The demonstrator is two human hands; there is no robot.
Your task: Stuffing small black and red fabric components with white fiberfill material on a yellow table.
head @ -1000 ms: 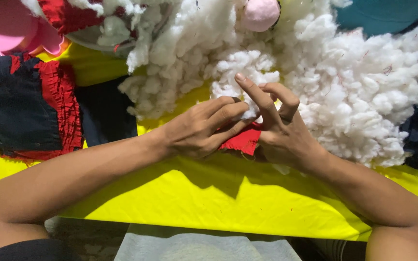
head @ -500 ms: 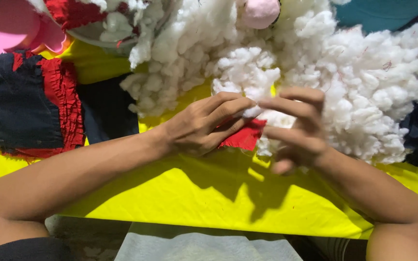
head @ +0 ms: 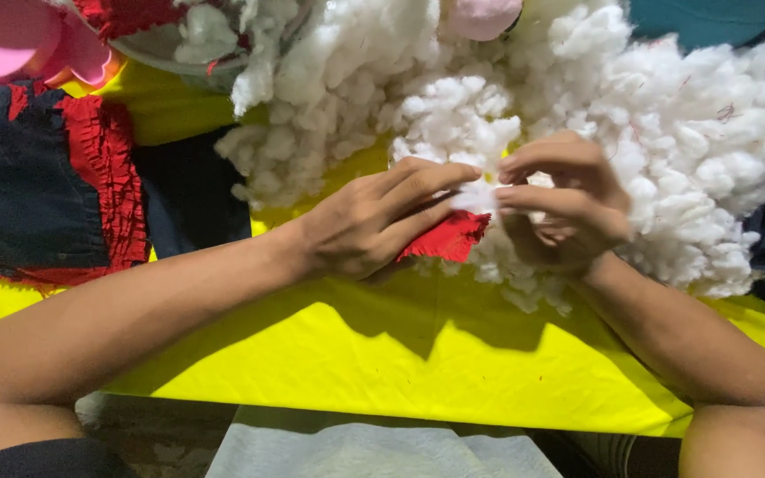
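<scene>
- Right now the left hand (head: 374, 221) and the right hand (head: 564, 204) meet fingertip to fingertip, both pinched shut on one small tuft of white fluffy stuffing (head: 475, 196) held between them.
- Just below that pinch, under the left fingers, lies a small red cloth piece (head: 449, 239), touching the tuft's underside.
- Behind and to the right of the grip spreads a big heap of loose white fibre stuffing (head: 683, 133); the right hand rests against it.
- Beneath both hands stretches a bright yellow sheet (head: 382, 354).
- Well off to the left of the grip sits a dark blue fabric panel with red ruffled trim (head: 55, 186).
- Above the pinch, at the top edge, a pale pink rounded object (head: 482, 16) pokes from the heap.
</scene>
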